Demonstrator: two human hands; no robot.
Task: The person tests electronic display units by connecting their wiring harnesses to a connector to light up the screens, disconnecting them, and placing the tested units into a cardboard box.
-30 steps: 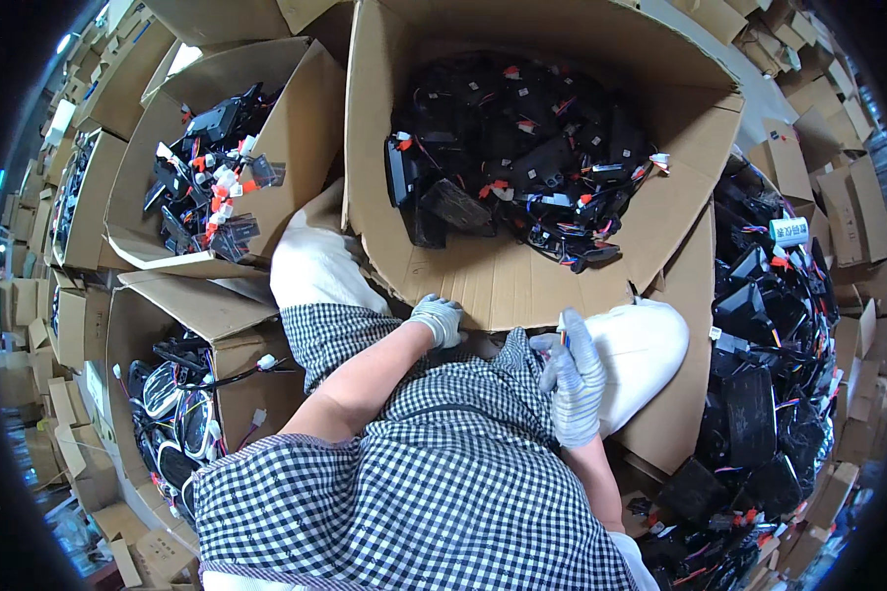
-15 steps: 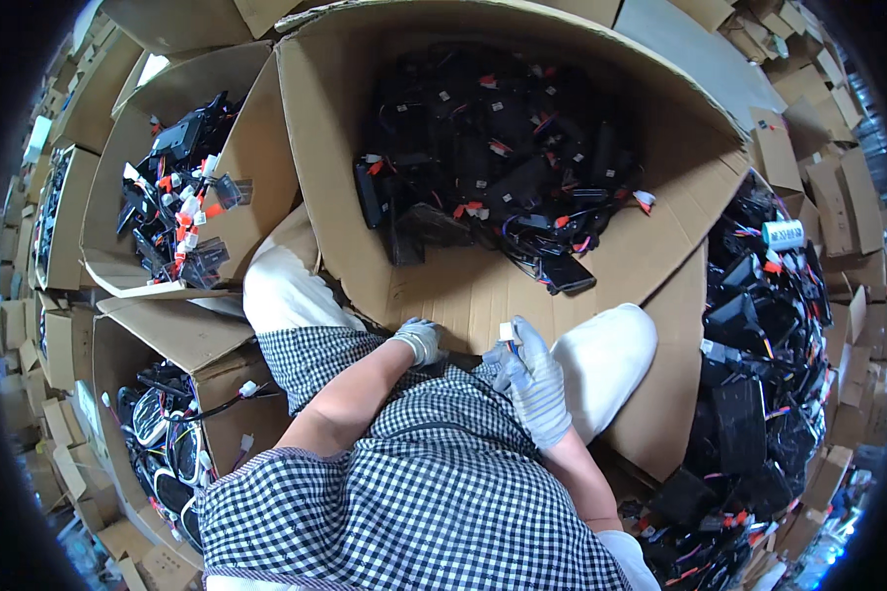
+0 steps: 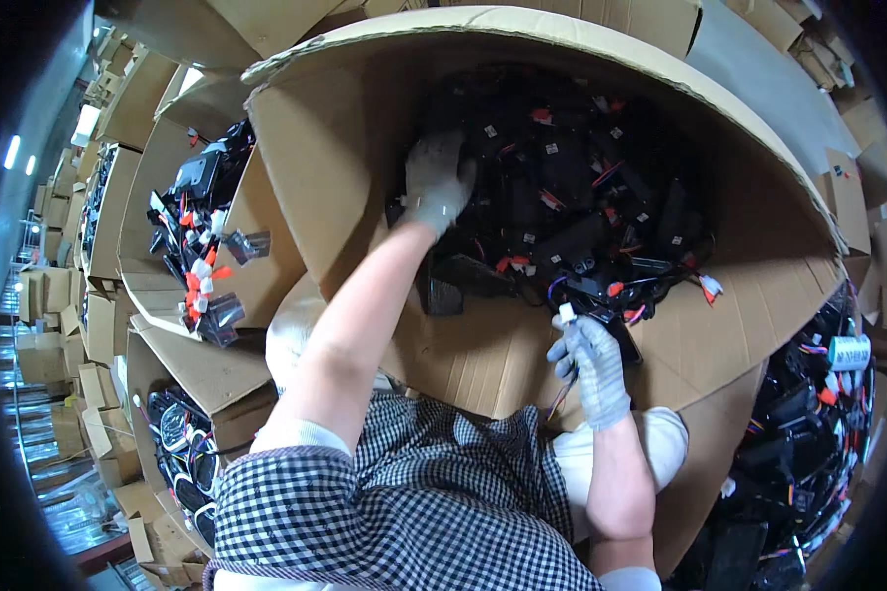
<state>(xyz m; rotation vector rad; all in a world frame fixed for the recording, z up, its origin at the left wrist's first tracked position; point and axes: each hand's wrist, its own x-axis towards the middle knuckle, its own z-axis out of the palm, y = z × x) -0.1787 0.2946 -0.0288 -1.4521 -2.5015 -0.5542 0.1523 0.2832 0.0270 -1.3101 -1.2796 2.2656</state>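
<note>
My left hand (image 3: 438,179), in a grey-white glove, reaches deep into the large cardboard box (image 3: 468,357) in front of me. It touches the left side of a heap of black boxy electronic modules (image 3: 552,187) with red and white plugs and thin coloured wires. Its fingertips are lost against the dark heap. Near the box's front, my right hand (image 3: 597,374), in a striped grey-white glove, is closed on a white wire connector (image 3: 567,313). Coloured wires (image 3: 560,399) hang below that hand.
At the left, a smaller carton (image 3: 148,281) holds black modules with red and white plugs. Below it, another carton (image 3: 217,369) holds coiled cables (image 3: 182,448). More black modules (image 3: 798,443) lie at the right, with a white-and-green roll (image 3: 850,353) on them. Stacked cartons stand around.
My left hand has moved forward from my lap into the box's heap. My right hand has shifted forward and right, still holding the connector. The view has shifted.
</note>
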